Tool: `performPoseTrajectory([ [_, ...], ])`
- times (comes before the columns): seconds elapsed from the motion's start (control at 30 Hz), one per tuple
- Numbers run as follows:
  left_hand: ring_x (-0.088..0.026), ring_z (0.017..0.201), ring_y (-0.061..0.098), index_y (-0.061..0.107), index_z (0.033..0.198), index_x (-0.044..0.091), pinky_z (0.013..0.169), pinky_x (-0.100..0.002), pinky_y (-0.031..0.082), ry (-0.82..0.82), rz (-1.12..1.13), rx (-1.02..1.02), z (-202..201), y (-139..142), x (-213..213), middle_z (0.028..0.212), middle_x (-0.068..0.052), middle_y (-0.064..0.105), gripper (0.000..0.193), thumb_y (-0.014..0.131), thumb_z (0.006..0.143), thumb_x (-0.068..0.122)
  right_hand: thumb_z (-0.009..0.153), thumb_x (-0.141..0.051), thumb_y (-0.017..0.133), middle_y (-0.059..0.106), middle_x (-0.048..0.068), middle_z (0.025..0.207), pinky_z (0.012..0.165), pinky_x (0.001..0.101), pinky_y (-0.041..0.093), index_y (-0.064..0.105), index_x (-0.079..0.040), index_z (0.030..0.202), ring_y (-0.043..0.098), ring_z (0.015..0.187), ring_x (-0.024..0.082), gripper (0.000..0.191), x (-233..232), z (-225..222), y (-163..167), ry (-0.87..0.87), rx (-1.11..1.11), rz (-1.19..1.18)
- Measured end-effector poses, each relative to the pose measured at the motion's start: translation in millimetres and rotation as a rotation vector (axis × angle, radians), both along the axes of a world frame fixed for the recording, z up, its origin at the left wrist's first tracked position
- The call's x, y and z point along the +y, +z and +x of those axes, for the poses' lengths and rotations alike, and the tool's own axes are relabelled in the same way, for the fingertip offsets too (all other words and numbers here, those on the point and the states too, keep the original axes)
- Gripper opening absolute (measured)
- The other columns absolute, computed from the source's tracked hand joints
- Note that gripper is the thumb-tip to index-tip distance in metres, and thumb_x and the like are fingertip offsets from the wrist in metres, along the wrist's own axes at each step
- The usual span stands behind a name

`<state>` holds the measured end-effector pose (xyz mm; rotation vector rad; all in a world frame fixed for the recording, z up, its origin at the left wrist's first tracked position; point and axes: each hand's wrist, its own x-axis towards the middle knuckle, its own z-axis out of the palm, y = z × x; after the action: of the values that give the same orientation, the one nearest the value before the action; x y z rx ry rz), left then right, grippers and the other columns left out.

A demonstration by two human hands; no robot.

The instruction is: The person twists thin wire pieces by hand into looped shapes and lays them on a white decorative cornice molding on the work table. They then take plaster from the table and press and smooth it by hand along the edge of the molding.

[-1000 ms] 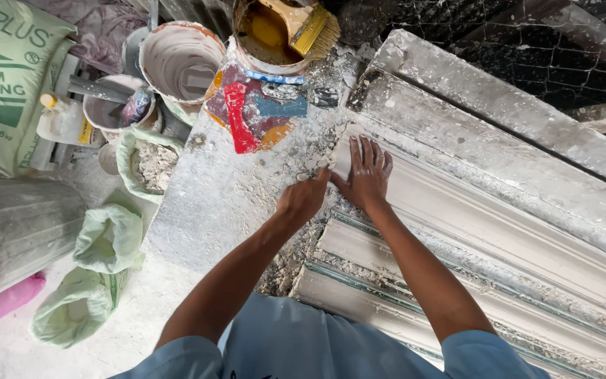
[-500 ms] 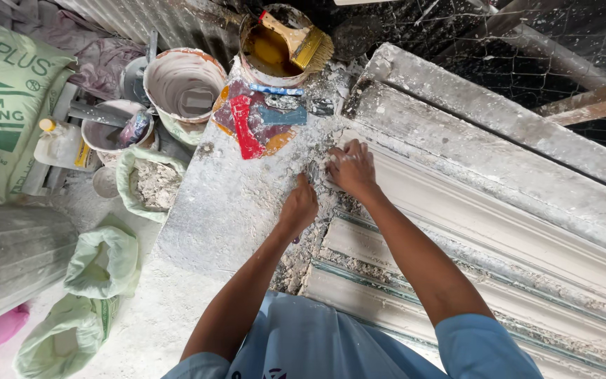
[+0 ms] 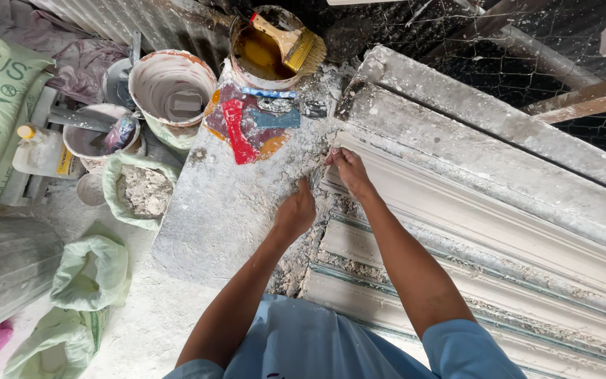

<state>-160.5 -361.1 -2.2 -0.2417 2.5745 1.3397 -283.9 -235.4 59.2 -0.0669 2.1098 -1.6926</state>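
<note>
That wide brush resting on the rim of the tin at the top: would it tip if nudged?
Probably. The brush lies slanted across the tin's rim, bristles overhanging, so a nudge could tip it. Its handle looks smeared, perhaps slippery.

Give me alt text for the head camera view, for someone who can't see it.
Seen from above, a person's right hand and left hand press at the end of a long white plaster moulding beside a dusty work slab. A brush rests on a tin; plaster-caked buckets stand nearby.
</note>
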Motion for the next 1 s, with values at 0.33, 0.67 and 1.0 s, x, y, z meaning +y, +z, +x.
performPoseTrajectory([
  [0.33, -0.050, 0.081, 0.071, 0.040, 0.124, 0.003, 0.074, -0.060, 0.055, -0.179, -0.141, -0.027, -30, 19, -3, 0.088, -0.032, 0.070, 0.029, 0.044, 0.095, 0.007, 0.103, -0.043, 0.060, 0.068, 0.005, 0.086, 0.081, 0.0323, 0.045, 0.071, -0.008, 0.091, 0.055, 0.082, 0.014, 0.039, 9, 3, -7, -0.085, 0.000, 0.272],
  [0.67, -0.051, 0.079, 0.071, 0.041, 0.120, -0.004, 0.072, -0.060, 0.056, -0.283, -0.143, -0.017, -37, 16, -14, 0.086, -0.032, 0.071, 0.028, 0.042, 0.093, 0.003, 0.089, -0.020, 0.070, 0.064, 0.009, 0.122, 0.108, 0.0474, 0.041, 0.062, -0.005, 0.094, 0.054, 0.122, 0.033, 0.017, 55, -16, -34, 0.207, 0.835, 0.648],
  [1.0, -0.051, 0.076, 0.070, 0.039, 0.139, -0.003, 0.070, -0.060, 0.055, -0.137, -0.025, -0.171, -34, 28, 11, 0.082, -0.034, 0.069, 0.046, 0.043, 0.093, 0.003, 0.091, -0.015, 0.060, 0.061, 0.012, 0.126, 0.115, 0.0481, 0.041, 0.056, -0.005, 0.095, 0.052, 0.130, 0.035, 0.011, 55, -5, -63, 0.182, 0.794, 0.713],
])
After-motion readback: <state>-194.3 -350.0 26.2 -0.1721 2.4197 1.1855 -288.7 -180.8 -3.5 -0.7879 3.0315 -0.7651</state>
